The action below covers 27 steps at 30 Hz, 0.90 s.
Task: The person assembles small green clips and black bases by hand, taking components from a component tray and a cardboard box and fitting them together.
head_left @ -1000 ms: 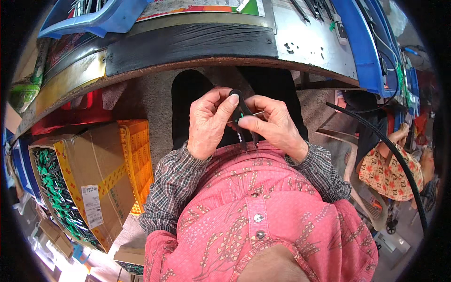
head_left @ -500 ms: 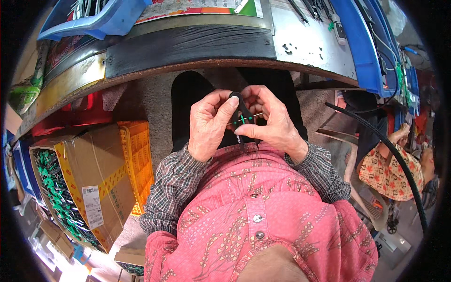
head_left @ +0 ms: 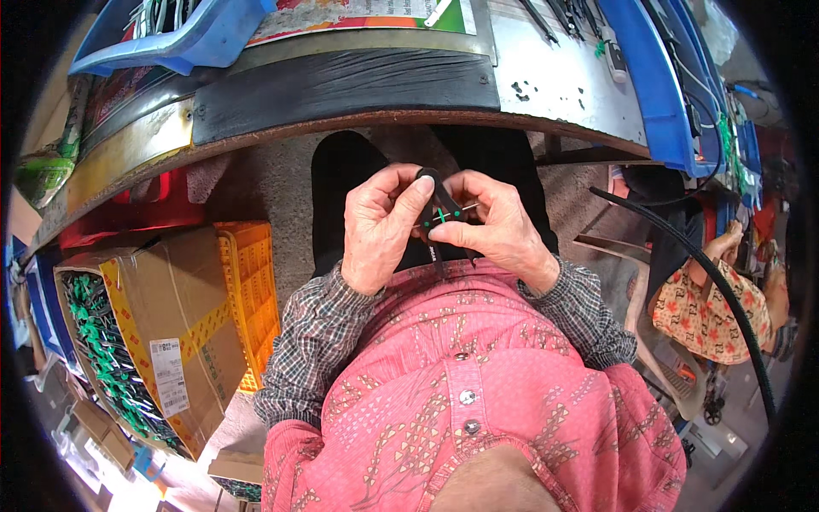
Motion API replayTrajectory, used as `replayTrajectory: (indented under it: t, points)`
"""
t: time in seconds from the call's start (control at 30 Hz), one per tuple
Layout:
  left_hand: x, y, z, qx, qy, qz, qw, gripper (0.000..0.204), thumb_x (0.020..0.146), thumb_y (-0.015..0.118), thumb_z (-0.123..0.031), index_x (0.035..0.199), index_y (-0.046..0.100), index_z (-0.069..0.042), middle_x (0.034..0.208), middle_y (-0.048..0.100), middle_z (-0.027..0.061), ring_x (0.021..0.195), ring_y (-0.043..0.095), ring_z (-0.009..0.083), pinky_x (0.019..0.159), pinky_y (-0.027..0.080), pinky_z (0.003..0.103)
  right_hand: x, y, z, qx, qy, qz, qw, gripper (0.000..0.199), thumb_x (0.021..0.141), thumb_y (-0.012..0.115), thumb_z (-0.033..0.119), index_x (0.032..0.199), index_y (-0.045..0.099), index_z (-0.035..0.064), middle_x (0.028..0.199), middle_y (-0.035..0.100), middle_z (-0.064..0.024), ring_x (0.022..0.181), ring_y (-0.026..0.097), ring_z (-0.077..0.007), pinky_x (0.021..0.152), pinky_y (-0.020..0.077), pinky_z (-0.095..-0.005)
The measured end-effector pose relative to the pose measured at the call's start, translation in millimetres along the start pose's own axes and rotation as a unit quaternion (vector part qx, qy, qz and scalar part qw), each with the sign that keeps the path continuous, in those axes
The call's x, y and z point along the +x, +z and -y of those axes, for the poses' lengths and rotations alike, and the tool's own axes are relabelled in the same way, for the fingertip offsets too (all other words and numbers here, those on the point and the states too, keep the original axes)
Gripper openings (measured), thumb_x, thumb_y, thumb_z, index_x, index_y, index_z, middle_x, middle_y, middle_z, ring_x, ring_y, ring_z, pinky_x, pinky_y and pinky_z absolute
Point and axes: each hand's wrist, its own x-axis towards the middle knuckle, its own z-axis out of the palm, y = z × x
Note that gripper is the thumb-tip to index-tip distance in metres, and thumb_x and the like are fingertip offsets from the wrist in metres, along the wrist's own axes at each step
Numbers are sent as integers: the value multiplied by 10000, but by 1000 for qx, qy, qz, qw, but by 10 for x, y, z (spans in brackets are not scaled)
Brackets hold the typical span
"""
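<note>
A black looped piece is over the lap, short of the tabletop's near edge, perhaps for closer viewing. The left hand pinches its top, seemingly steadying it; the right hand pinches lower, beside a green mark. A blue bin lines the right edge.

Left hand and right hand partly hide black piece. Far picture edge crops left blue tray.
</note>
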Motion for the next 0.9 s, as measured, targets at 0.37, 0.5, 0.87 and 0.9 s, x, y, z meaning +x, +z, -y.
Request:
replayTrajectory:
  t: [0.37,0.5,0.87,0.9]
  points:
    - [-2,7,-42,-3,4,3,1000,174,929,605,-166,990,621,-4,776,619,-9,638,547,23,501,449,169,13,29,-21,2,-19,-21,1000,222,838,701,178,864,617,-25,764,611,-20,687,522,-40,578,452,-227]
    - [-14,16,-51,15,-6,-6,1000,175,929,606,-171,987,620,-6,771,613,-14,646,544,20,492,439,170,17,-27,15,-97,43,1,994,229,838,700,183,867,620,-29,744,606,-17,674,519,-46,580,451,-232]
    - [-4,19,-70,15,-6,3,1000,182,928,606,-163,998,614,5,771,620,-7,629,550,31,497,449,170,26,-48,2,-42,88,15,995,228,833,710,180,880,618,-23,732,577,0,698,524,-47,606,460,-232]
    - [3,22,-60,2,-6,5,1000,182,927,606,-163,1000,616,4,770,621,-5,631,552,31,498,450,171,33,-26,-10,-42,87,14,995,228,833,710,180,880,618,-23,732,577,0,698,524,-47,606,460,-232]
